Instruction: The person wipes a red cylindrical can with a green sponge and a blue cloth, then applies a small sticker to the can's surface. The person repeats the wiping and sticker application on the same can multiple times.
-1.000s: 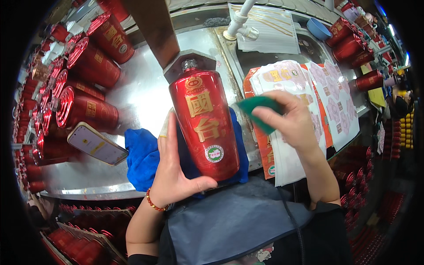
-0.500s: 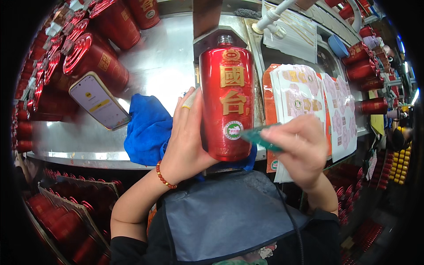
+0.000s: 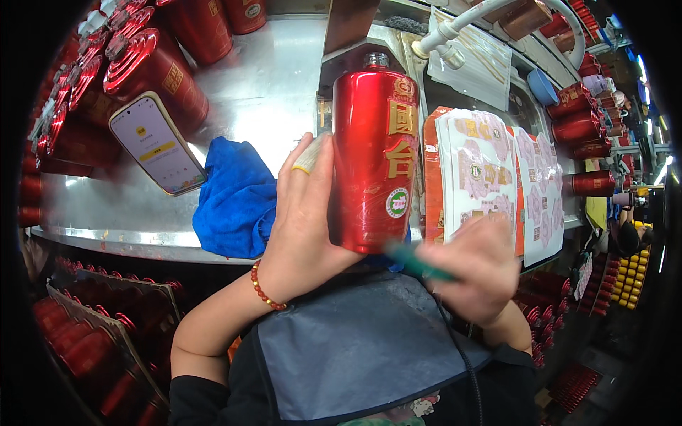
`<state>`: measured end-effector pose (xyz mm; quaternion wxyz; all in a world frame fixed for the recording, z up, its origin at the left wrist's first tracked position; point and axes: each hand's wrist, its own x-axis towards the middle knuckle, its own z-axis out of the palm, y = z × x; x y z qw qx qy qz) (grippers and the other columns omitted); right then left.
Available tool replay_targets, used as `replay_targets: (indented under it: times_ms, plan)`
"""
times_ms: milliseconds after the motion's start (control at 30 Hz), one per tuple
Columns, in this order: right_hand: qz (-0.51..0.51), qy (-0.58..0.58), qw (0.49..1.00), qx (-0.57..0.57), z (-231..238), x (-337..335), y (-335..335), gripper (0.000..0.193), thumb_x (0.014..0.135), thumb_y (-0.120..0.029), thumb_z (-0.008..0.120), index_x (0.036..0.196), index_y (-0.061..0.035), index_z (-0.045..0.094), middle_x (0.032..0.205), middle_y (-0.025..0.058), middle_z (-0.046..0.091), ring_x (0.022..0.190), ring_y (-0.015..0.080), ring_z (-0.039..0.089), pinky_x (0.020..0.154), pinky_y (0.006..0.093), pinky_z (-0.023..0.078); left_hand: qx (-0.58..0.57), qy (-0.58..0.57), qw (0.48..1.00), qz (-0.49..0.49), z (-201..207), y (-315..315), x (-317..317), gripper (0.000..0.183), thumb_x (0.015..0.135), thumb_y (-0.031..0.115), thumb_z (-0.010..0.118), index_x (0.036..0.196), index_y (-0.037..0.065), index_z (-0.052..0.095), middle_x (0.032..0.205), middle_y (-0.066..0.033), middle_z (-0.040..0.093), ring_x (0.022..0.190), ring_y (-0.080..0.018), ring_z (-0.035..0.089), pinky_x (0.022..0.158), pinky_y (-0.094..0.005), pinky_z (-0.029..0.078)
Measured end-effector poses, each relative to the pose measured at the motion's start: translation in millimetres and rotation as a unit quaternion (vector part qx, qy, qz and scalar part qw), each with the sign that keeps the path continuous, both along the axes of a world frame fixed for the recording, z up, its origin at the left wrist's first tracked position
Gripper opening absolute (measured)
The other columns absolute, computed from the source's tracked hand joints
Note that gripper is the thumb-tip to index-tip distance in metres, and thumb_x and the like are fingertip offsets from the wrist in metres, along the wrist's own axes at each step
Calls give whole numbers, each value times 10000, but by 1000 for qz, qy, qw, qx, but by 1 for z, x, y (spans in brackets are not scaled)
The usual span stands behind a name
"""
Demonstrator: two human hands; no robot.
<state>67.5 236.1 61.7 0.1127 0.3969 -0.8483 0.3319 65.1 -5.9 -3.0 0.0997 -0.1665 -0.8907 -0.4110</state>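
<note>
A glossy red bottle (image 3: 366,156) with raised gold lettering and a round green-and-white sticker (image 3: 397,203) lies under my hands, its neck pointing away from me. My left hand (image 3: 302,206) grips its left side, thumb near the base; one finger wears a pale finger cover with a yellow rim. Pinched in my right hand (image 3: 474,266) is a flat green scraper (image 3: 415,263), blurred by motion. Its tip is close to the bottle's lower right edge; whether they touch I cannot tell. A crumpled blue cloth (image 3: 234,199) lies left of my left hand.
At left a phone (image 3: 158,145) leans against several red bottles (image 3: 160,78). Sticker sheets (image 3: 477,163) lie on an orange-red folder to the right. A white pipe (image 3: 455,28) and a blue bowl (image 3: 543,86) are farther back. Bottle-filled crates (image 3: 106,334) stand below the table edge.
The bottle has turned so its lettering and sticker face more to the right. My right hand and the scraper have moved down, from beside the sticker to near the base.
</note>
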Motion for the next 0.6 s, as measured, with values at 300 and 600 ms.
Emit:
replay_targets:
  times_ms: [300, 600]
  plan:
    - [-14, 80, 995, 62, 17, -11, -11, 418, 670, -68, 820, 1087, -65, 805, 858, -11, 594, 779, 201, 532, 687, 336, 464, 75, -15, 997, 23, 3, 10, 10, 1216, 712, 210, 960, 1653, -8, 221, 1656, -306, 264, 1525, -463, 320, 1234, -464, 325]
    - [20, 123, 979, 161, 24, -17, -28, 392, 713, -37, 764, 1104, -54, 793, 838, -7, 550, 714, 186, 504, 654, 346, 440, 53, 2, 998, 17, 6, 5, 10, 1090, 738, 154, 890, 1616, -50, 276, 1610, -353, 315, 1376, -528, 491, 1059, -467, 512]
